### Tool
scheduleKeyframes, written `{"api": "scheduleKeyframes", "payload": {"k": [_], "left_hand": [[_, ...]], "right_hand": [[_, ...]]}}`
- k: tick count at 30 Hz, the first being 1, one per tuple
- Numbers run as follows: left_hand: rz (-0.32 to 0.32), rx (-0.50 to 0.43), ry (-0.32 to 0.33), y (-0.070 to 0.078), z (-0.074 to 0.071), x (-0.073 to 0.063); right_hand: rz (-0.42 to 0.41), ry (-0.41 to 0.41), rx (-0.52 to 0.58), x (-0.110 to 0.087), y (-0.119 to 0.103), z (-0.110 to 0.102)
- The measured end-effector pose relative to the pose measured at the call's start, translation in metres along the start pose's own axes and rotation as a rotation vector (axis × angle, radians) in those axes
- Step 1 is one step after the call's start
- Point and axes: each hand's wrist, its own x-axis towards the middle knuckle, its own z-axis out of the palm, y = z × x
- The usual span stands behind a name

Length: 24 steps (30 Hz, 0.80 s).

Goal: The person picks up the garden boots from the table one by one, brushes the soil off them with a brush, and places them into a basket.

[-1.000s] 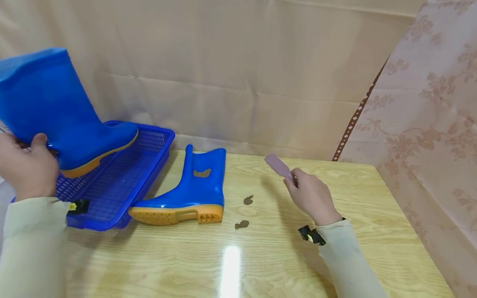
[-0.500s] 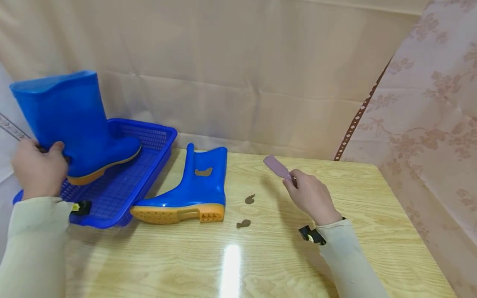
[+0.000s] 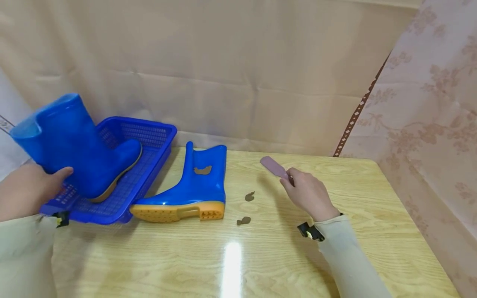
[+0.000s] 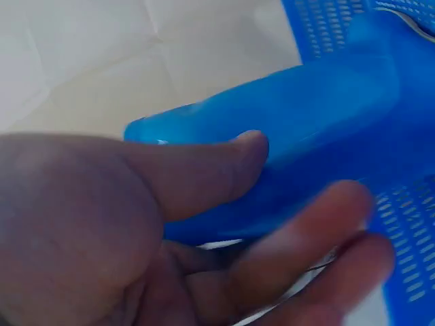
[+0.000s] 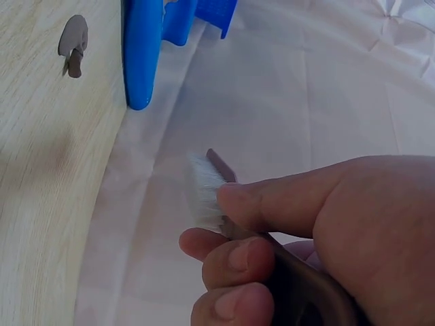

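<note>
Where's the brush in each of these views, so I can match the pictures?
Head: the brush is right of centre, in the right hand.
Left wrist: not in it.
Right wrist: near the centre, its white bristles showing.
Shared landmark: the blue basket, left in the head view, right in the left wrist view, top in the right wrist view.

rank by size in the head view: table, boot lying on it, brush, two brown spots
Table
Lying boot
Brush, visible part
Far brown spot, near brown spot: too alike to rank
</note>
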Motion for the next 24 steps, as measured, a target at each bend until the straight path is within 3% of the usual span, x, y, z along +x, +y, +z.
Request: {"api": "scheduleKeyframes", "payload": {"k": [4, 6, 7, 9, 12, 13, 14, 16, 20, 22, 24], "left_hand": [[-0.075, -0.206, 0.264, 0.019, -0.001, -0.022], [-0.05, -0.289, 0.417, 0.035, 0.0, -0.035], [-0.013, -0.317, 0.5, 0.045, 0.002, -0.04], [0.119, -0.376, 0.635, 0.064, 0.01, -0.049], [0.376, -0.441, 0.737, 0.093, 0.032, -0.055], [0.464, -0.436, 0.722, 0.102, 0.04, -0.056], [0.531, -0.42, 0.662, 0.111, 0.047, -0.056], [0.625, -0.367, 0.477, 0.127, 0.061, -0.055], [0.702, -0.245, 0.117, 0.159, 0.092, -0.046], [0.736, -0.208, 0.003, 0.173, 0.11, -0.04], [0.766, -0.185, -0.069, 0.184, 0.126, -0.035]], "right_hand": [[0.008, -0.007, -0.004, -0.001, 0.001, -0.001], [0.005, -0.006, -0.005, -0.002, 0.001, -0.002], [0.004, -0.006, -0.006, -0.002, 0.002, -0.002], [0.002, -0.004, -0.008, -0.002, 0.002, -0.002], [-0.002, 0.004, -0.012, -0.001, 0.003, -0.003], [-0.002, 0.006, -0.014, -0.001, 0.003, -0.003], [0.0, 0.008, -0.014, 0.0, 0.003, -0.003], [-0.001, 0.013, -0.013, 0.0, 0.003, -0.003], [-0.001, 0.027, -0.01, -0.001, 0.001, -0.003], [-0.005, 0.035, -0.01, -0.002, 0.0, -0.002], [-0.007, 0.041, -0.011, -0.003, 0.0, -0.002]]}}
